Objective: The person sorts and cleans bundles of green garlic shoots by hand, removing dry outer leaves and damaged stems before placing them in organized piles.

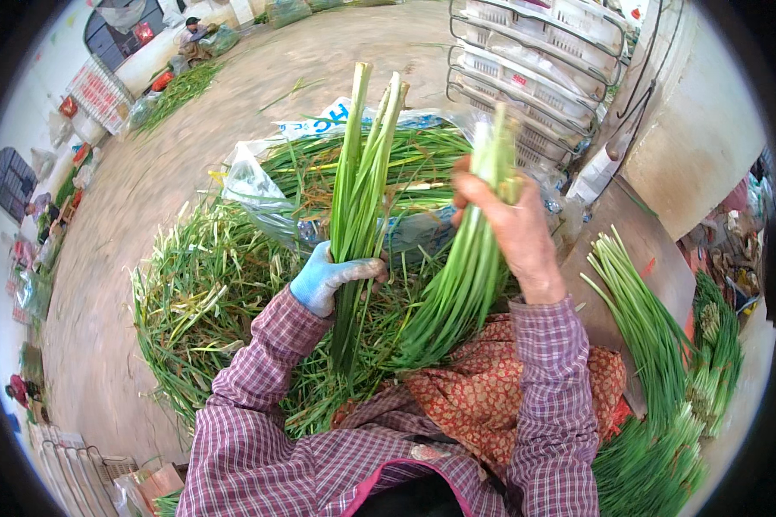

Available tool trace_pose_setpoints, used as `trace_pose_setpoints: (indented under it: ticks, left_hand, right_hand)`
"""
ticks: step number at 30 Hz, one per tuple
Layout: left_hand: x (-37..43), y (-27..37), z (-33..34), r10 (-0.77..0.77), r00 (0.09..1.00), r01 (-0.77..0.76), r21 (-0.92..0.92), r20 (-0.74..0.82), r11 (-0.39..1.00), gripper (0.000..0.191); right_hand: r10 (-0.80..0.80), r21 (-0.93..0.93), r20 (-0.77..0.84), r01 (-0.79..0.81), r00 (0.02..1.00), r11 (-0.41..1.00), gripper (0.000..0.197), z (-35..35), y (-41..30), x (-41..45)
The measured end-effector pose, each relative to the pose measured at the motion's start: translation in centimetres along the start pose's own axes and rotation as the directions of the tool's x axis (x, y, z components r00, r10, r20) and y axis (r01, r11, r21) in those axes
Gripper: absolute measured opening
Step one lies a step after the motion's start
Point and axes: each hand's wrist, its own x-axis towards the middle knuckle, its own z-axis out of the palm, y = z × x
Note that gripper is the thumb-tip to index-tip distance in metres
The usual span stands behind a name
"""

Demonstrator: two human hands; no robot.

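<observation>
My left hand (336, 278), in a light-blue and grey work glove, grips a few thick leafy green stalks (361, 187), held upright with pale cut ends on top. My bare right hand (514, 223) is closed around a fuller bunch of chive-like greens (459, 284). Its pale ends point up and are blurred by motion; the leaf tips hang towards my lap. Beneath both hands spreads a heap of loose leaves and trimmings (194, 297). Just beyond lies an open plastic bag (255, 178), filled with more long greens (420, 152).
At right, a loose bunch (640, 323) rests on a board (653, 242), beside tied bundles (663, 462). White plastic crates (530, 77) are stacked ahead, next to a wall (698, 129). Across the concrete floor (116, 258), a person (194, 39) sits by greens.
</observation>
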Motion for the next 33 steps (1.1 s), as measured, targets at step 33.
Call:
trace_pose_setpoints:
  ticks: [33]
  left_hand:
    - [0.6, -0.2, 0.2, 0.005, 1.0, 0.0, -0.154, 0.027, 0.988, 0.033]
  right_hand:
    - [-0.309, -0.662, -0.171, 0.123, 0.936, 0.739, 0.025, 0.8, 4.4, 1.8]
